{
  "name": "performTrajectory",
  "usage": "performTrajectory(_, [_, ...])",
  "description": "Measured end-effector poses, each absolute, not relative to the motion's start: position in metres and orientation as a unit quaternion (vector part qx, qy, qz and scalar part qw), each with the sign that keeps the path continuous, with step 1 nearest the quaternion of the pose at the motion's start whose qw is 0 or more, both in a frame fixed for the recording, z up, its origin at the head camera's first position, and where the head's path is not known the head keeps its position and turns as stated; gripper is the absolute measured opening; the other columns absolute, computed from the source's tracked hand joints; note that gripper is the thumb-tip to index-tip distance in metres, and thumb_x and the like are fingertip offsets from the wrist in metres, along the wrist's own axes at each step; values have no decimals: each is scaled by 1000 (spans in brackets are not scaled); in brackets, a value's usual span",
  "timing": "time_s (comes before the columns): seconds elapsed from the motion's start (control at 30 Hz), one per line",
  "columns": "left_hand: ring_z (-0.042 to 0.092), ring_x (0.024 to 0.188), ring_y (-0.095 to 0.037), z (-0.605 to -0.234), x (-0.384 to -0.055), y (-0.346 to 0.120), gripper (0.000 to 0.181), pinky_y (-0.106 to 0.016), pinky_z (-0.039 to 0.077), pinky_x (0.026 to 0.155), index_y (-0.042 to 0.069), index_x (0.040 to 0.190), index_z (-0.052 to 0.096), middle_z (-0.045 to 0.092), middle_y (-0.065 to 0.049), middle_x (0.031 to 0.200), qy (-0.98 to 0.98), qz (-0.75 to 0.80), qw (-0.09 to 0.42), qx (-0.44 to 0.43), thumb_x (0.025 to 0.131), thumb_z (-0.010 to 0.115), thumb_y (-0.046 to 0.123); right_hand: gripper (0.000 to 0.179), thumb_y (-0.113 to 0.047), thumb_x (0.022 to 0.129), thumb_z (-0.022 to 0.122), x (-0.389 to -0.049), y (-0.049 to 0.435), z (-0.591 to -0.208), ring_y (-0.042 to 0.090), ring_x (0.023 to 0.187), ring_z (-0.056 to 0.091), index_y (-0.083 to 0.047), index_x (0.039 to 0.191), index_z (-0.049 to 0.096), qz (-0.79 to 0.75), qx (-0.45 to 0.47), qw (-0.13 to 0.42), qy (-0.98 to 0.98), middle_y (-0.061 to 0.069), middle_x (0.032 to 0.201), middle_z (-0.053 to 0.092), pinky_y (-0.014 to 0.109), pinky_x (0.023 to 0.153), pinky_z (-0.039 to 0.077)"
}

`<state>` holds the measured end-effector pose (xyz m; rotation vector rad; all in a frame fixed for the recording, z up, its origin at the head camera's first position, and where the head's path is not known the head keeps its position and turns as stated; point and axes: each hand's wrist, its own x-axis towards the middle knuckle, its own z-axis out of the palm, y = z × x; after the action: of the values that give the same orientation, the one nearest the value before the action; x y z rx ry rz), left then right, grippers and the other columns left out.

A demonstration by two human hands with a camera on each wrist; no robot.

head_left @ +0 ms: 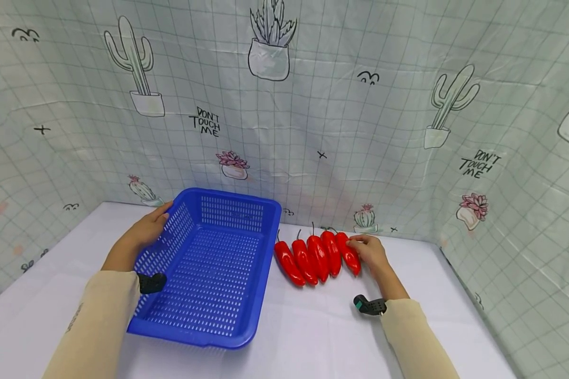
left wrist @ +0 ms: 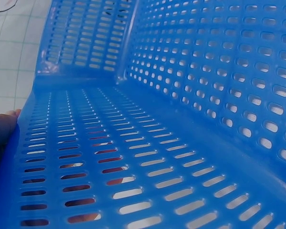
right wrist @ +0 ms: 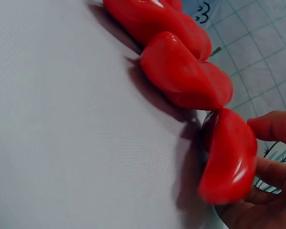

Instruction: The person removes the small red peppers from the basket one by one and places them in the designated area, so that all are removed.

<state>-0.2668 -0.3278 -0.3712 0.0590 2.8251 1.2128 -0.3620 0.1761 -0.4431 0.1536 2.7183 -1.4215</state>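
Observation:
A blue plastic basket with slotted walls stands on the left of the table. My left hand grips its left rim; in the left wrist view fingertips show on the outer side of the wall. To the right of the basket, several red chili peppers lie side by side in a row, stems pointing away from me. My right hand pinches the rightmost red chili pepper between thumb and fingers. That pepper stands tilted beside its neighbour in the right wrist view.
A white cloth covers the table. Behind and on both sides hangs a checked curtain printed with cacti, meeting the table close behind the peppers and basket. Each wrist wears a black camera strap.

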Motion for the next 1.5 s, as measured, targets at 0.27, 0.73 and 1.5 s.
performTrajectory(0.27, [7,140,-61,-373,-264,-329,51,-70,11,113,-7,153,8,7,-40,153,915,401,38,13,108,20,14,39,-24,95,57,-357,175,-442,33,104,61,3,122,66,-374,43,3,926,26,125,62,26,74,56])
performTrajectory(0.73, [9,139,-61,-375,-263,-328,52,-71,12,111,-4,154,7,9,-41,153,916,400,39,8,108,19,17,41,-31,101,51,-348,178,-443,22,79,58,3,118,68,-390,64,-34,918,21,104,69,21,63,48])
performTrajectory(1.5, [15,137,-63,-375,-265,-329,51,-71,16,111,-4,153,12,16,-41,151,931,364,22,-3,108,20,17,53,-37,96,50,-345,167,-432,41,104,62,7,126,51,-323,34,-32,945,31,122,60,45,83,57])
